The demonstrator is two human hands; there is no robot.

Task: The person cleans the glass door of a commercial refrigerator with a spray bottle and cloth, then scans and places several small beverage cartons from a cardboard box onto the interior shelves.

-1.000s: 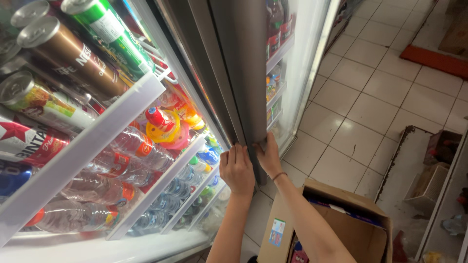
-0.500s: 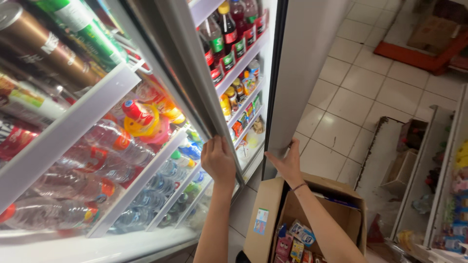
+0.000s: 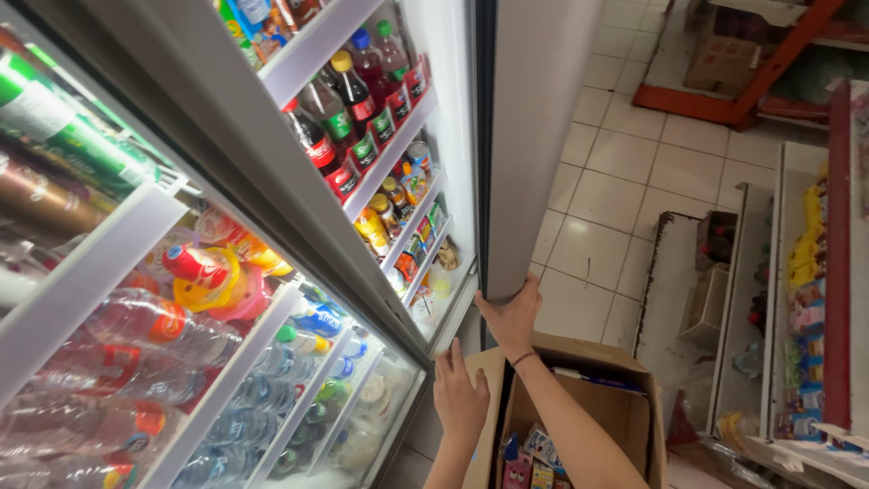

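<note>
My right hand (image 3: 511, 315) grips the bottom corner of the grey fridge door (image 3: 536, 136), which stands swung open to the right. My left hand (image 3: 457, 396) is flat with fingers spread, at the lower fridge frame beside the flap of an open cardboard box (image 3: 625, 407). Behind the open door are white shelves (image 3: 389, 154) with dark soda bottles (image 3: 348, 100) and small cans and bottles below. The box sits under both forearms and holds colourful small packages (image 3: 534, 457).
A closed glass fridge door on the left shows water bottles (image 3: 136, 330), cans (image 3: 63, 136) and small blue-capped bottles. White tiled floor (image 3: 634, 172) lies to the right. A low shelf rack (image 3: 797, 272) with packaged goods stands at the right edge, and a red shelf frame at the far top.
The fridge door has swung open to the right with my right hand on its lower edge, uncovering the bottle shelves. My left hand has dropped lower, toward the box.
</note>
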